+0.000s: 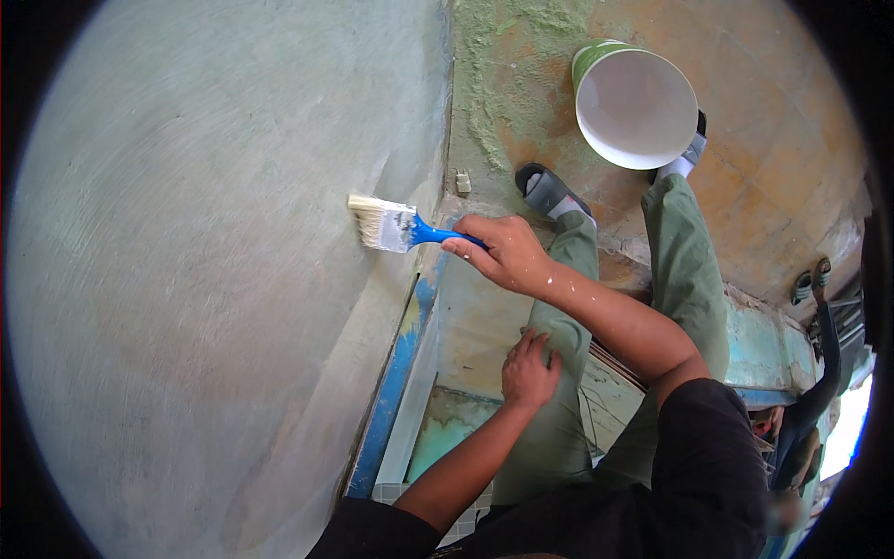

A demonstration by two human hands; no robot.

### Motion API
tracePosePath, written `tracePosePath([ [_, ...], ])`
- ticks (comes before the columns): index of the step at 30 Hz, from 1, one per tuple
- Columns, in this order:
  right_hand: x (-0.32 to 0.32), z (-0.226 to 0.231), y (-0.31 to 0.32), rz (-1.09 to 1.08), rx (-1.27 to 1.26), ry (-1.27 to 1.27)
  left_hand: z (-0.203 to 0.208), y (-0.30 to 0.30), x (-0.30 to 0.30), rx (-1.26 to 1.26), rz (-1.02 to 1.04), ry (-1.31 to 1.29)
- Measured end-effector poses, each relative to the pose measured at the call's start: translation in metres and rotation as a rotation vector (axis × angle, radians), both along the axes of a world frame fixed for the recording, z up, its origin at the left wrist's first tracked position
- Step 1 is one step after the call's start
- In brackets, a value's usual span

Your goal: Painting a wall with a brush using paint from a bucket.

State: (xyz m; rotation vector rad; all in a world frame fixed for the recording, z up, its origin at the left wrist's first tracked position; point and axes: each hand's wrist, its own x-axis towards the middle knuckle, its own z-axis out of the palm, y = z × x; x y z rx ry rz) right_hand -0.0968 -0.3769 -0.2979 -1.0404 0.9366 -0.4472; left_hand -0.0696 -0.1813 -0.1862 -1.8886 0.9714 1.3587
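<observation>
My right hand point(506, 250) is closed round the blue handle of a paintbrush point(396, 224). Its pale bristles point left and meet the grey plastered wall point(214, 233), where faint streaks show. A few white specks dot the hand and forearm. My left hand point(531, 371) rests on my green-trousered knee, fingers stretched out and holding nothing. Beyond my feet, near the top right, a white bucket point(637, 107) with a green outside stands tilted in view; a pale surface shows inside it.
A blue painted frame edge point(396, 373) runs along the wall's lower side. Flaky green residue point(480, 102) covers part of the tiled floor point(759, 121). A small pale block point(463, 181) lies at the wall's foot. Another person point(803, 419) is at the far right.
</observation>
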Motion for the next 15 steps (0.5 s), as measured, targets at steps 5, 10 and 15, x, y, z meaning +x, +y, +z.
tracePosePath([
  [5, 0.022, -0.115, 0.057, 0.09, 0.075, 0.45, -0.003, -0.001, -0.005, -0.031, -0.027, 0.008],
  [10, 0.064, -0.174, 0.064, 0.139, 0.262, 0.639, -0.002, 0.005, -0.012, -0.016, 0.018, 0.02],
  [15, 0.097, -0.152, 0.067, 0.106, 0.193, 0.473, -0.002, 0.019, -0.014, -0.033, 0.013, 0.025],
])
